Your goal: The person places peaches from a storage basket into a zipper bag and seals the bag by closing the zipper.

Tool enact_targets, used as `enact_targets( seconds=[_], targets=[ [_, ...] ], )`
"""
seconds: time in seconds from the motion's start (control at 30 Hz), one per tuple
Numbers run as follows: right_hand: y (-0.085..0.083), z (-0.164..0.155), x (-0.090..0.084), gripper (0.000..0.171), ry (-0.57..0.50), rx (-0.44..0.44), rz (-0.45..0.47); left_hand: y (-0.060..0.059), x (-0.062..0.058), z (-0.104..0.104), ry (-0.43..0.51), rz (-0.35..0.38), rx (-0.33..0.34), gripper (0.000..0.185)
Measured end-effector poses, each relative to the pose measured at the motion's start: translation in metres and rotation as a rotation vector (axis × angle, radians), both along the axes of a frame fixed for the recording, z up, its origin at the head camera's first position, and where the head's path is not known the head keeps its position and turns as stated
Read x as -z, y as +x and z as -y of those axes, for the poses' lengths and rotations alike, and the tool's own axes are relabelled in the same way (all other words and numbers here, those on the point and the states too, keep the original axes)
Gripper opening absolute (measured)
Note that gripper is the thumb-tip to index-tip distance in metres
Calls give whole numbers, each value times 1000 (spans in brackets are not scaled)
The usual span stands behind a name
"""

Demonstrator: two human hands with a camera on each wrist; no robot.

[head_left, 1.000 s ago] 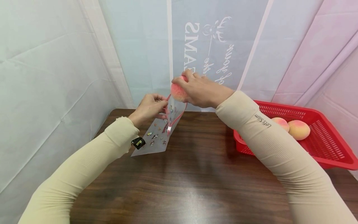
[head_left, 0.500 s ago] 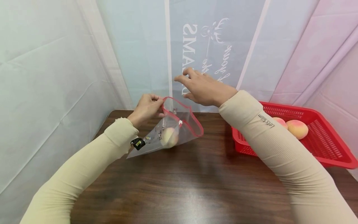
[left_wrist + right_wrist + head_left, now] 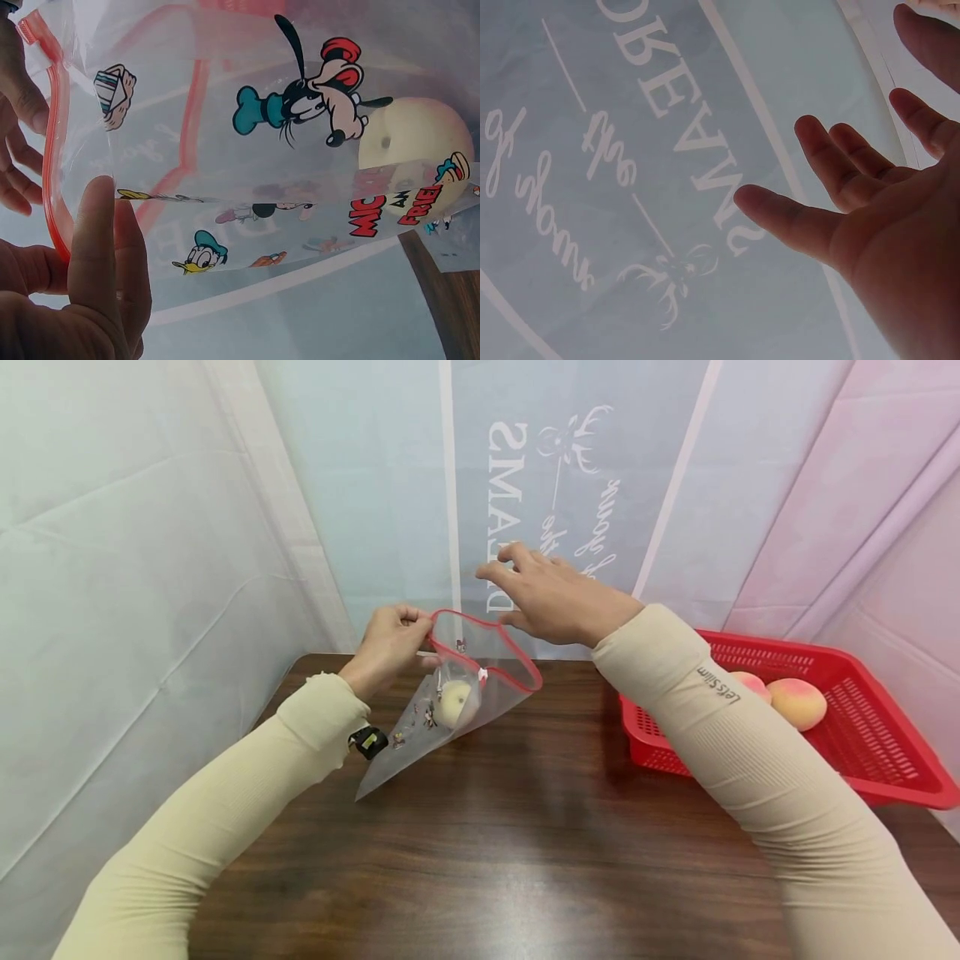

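the left hand (image 3: 390, 643) pinches the red zip rim of the cartoon-printed zip bag (image 3: 442, 710), a peach (image 3: 455, 702) inside it above the table (image 3: 525, 827); the right hand (image 3: 558, 602) hovers spread and empty above the bag's mouth.

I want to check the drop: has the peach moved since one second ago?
Yes. The peach went down from the right hand, high against the backdrop lettering, into the bag, near the table.

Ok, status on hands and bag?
Left hand pinches zip bag rim. Right hand open, empty, above it. Peach inside. Nothing blocking.
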State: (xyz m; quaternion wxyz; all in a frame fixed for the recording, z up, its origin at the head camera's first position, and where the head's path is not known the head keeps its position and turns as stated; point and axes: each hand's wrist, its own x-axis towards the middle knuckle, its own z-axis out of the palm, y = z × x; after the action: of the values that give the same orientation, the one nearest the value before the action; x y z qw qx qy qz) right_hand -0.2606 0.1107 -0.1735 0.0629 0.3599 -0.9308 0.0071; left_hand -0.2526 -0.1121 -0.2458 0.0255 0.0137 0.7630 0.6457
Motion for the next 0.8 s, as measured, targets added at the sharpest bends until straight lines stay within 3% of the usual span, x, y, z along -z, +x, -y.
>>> enact_targets(
  seconds=[0.4,0.8],
  targets=[
    [-2,-14,4,61,-21,-6,2,1,2,-1,9,29,19,23],
    [-4,-27,11,60,-38,0,17,2,4,-1,10,6,35,23]
  ],
)
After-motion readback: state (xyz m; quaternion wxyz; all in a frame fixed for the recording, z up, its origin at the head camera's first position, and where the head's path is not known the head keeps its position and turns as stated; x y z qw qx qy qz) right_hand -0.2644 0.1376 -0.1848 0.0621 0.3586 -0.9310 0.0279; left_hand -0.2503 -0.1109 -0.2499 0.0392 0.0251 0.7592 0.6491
